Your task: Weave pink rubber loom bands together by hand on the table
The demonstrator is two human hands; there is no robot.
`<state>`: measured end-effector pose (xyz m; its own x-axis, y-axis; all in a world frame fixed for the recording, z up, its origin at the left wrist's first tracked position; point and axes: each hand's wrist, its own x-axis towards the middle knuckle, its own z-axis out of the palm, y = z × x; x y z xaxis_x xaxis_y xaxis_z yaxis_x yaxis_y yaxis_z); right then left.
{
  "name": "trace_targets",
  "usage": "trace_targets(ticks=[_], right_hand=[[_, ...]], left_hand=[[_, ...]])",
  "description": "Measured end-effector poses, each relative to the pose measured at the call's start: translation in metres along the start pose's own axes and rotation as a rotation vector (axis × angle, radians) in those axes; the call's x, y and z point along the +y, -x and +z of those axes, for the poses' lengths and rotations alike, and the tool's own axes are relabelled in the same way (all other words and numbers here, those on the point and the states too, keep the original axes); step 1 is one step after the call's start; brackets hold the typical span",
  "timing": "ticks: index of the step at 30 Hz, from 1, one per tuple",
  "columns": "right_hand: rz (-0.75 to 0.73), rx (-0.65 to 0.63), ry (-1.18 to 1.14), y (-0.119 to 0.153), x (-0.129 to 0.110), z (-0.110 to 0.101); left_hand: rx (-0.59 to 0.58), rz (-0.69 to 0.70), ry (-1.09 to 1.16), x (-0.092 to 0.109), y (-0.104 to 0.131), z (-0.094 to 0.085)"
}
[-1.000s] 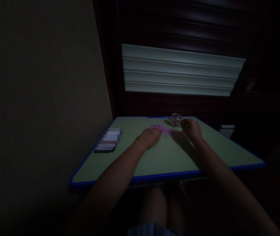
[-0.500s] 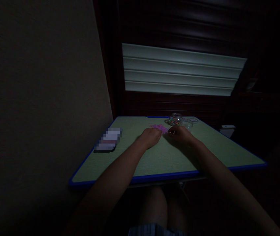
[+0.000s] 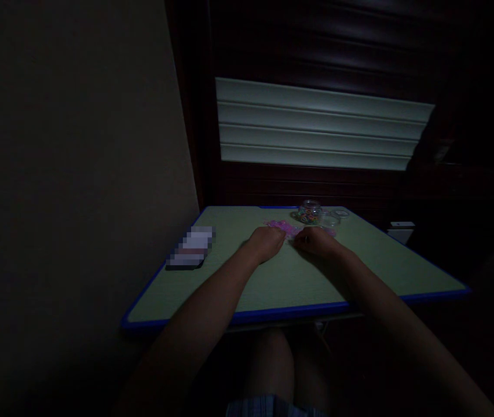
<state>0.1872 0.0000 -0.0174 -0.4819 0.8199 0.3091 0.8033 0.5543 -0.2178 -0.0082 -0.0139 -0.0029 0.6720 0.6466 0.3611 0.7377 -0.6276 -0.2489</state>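
Small pink and purple bead-like pieces [image 3: 282, 226] lie in a loose pile on the green table, just beyond my hands. My left hand [image 3: 266, 242] rests at the near left side of the pile, its fingers curled closed; what they hold is hidden. To the right of the pile, my right hand [image 3: 314, 240] has its fingertips pinched together low over the tabletop, and anything between them is too small and dark to name. Behind the right hand stands a clear jar [image 3: 310, 212] of small multicoloured pieces, with a clear container [image 3: 329, 220] beside it.
A clear round lid [image 3: 342, 214] lies at the far right of the blue-edged table [image 3: 229, 289]. On the left is a blurred-out flat object [image 3: 191, 248]. A wall [image 3: 77, 145] rises close on the left, and a dark panel with pale slats stands behind.
My right hand has shifted slightly toward me and to the left, its fingertips now lower and closer together. The left hand has barely moved.
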Motion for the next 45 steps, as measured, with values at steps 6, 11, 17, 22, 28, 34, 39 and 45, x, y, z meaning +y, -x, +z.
trace_targets(ticks=[6,11,17,22,28,34,39,45], right_hand=[[-0.029,0.029,0.028,-0.001,0.002,0.0],[-0.011,0.03,0.003,0.0,0.001,0.0],[-0.004,0.03,0.015,0.0,0.0,0.0],[-0.036,0.052,-0.007,0.001,-0.003,-0.002],[0.0,0.102,-0.063,0.001,-0.004,-0.003],[-0.018,0.15,-0.075,0.0,-0.007,-0.006],[-0.007,0.186,-0.078,-0.001,-0.01,-0.009],[-0.004,0.207,-0.099,0.001,-0.012,-0.01]], left_hand=[[-0.009,0.003,0.016,0.0,0.001,-0.001],[-0.003,0.009,0.008,0.0,0.0,0.0],[0.01,-0.005,-0.003,0.001,0.0,0.0],[-0.009,-0.018,-0.003,0.002,0.0,-0.003],[-0.011,-0.007,0.001,0.002,0.001,-0.003],[0.045,0.002,0.034,0.001,0.0,-0.002],[0.102,0.014,0.051,0.002,0.001,-0.002],[0.107,0.013,0.052,0.003,0.001,-0.005]])
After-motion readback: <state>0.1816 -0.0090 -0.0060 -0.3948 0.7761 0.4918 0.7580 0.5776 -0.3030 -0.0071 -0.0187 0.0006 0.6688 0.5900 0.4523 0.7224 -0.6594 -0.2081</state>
